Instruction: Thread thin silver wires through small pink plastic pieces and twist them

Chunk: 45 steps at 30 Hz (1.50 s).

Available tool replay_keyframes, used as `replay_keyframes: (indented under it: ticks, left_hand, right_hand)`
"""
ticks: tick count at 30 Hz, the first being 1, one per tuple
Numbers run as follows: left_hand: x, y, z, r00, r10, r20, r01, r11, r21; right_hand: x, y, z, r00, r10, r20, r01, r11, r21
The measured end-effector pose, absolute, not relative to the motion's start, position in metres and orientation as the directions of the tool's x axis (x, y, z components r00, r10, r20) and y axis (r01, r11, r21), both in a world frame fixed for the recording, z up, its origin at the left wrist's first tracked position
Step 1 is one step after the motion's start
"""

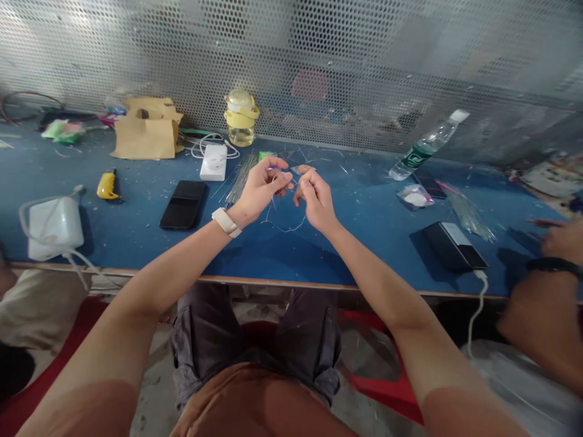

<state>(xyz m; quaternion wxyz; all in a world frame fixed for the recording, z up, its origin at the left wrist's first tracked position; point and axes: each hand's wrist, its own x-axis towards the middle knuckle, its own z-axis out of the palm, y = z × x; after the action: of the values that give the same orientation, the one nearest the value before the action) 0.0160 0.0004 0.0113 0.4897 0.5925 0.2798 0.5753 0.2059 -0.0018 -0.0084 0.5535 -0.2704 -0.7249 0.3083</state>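
Observation:
Both my hands are raised a little above the blue table [136,243], close together near its middle. My left hand [262,187], with a white wristband, pinches a thin pale thread or wire [285,229] and a small purple piece. My right hand [314,197] has its fingers closed on the same thread, which droops in a loop beneath the two hands. A bundle of thin wires [241,176] lies on the table just behind my left hand.
A black phone [183,204], white charger [214,161], yellow jar [241,118], brown paper bag [146,128], yellow cutter [107,185] and white box [52,226] lie left. A plastic bottle [426,145] and black box [453,246] lie right. Another person's arm [546,291] works at the right edge.

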Motion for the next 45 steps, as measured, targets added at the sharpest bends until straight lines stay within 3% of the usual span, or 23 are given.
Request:
replay_keyframes:
  ticks: [5,9,11,14,19,23,28,32,39,45]
  left_hand:
    - [0.013,-0.003,0.021,0.282,0.953,0.114,-0.313,-0.021,0.949]
    - [0.014,-0.003,0.018,0.291,0.954,0.075,-0.289,0.013,0.957]
    - [0.015,0.001,0.013,0.226,0.963,0.144,-0.278,-0.078,0.957]
    - [0.015,0.006,0.007,0.129,0.911,0.392,-0.172,-0.369,0.914]
    - [0.011,0.003,0.003,0.183,0.637,0.749,0.249,-0.766,0.592]
    - [0.011,0.003,-0.003,0.201,0.510,0.837,0.461,-0.803,0.378]
    - [0.008,0.007,-0.005,0.234,0.445,0.864,0.508,-0.814,0.281]
    - [0.009,0.005,-0.001,0.229,0.440,0.868,0.437,-0.843,0.313]
    - [0.011,0.005,0.003,0.274,0.607,0.746,0.319,-0.789,0.525]
    - [0.011,0.008,0.004,0.332,0.682,0.652,0.117,-0.715,0.689]
  right_hand:
    - [0.206,-0.007,-0.006,-0.297,0.710,0.638,0.100,0.688,-0.719]
    - [0.204,-0.006,-0.007,-0.285,0.723,0.629,0.092,0.674,-0.733]
    - [0.202,-0.002,-0.008,-0.212,0.750,0.627,0.043,0.648,-0.760]
    - [0.200,0.006,-0.010,-0.080,0.798,0.597,-0.058,0.595,-0.802]
    - [0.198,0.009,-0.008,-0.039,0.840,0.541,-0.112,0.534,-0.838]
    - [0.196,0.002,-0.007,-0.101,0.831,0.548,-0.091,0.540,-0.836]
    - [0.195,-0.006,-0.007,-0.128,0.786,0.604,-0.052,0.603,-0.796]
    - [0.197,-0.010,-0.003,-0.140,0.742,0.656,-0.003,0.662,-0.750]
    - [0.198,-0.011,0.002,-0.153,0.732,0.664,0.042,0.676,-0.735]
    - [0.201,-0.009,-0.001,-0.171,0.736,0.655,0.064,0.672,-0.738]
